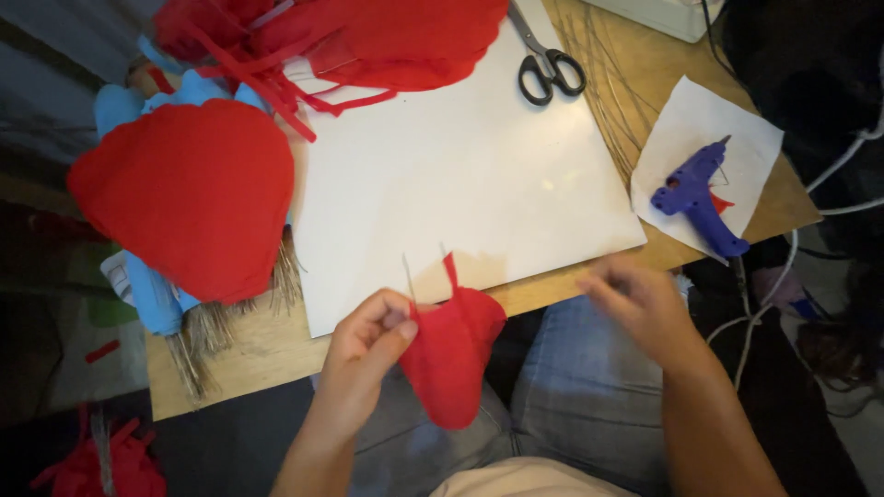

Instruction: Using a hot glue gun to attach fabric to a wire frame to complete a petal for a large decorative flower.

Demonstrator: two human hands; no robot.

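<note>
A small red felt petal (451,359) is pinched at its upper edge between thumb and fingers of the left hand (368,340), hanging over the lap just below the edge of the wooden table (635,74). The right hand (640,304) is blurred beside it; whether anything is gripped cannot be told. The felt is judged light, soft and floppy, best held near its narrow tip.

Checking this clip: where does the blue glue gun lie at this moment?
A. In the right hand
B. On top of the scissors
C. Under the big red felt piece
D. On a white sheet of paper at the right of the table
D: the blue glue gun lies on a small white sheet of paper at the table's right side, apart from the right hand, the scissors and the big red felt piece.
</note>
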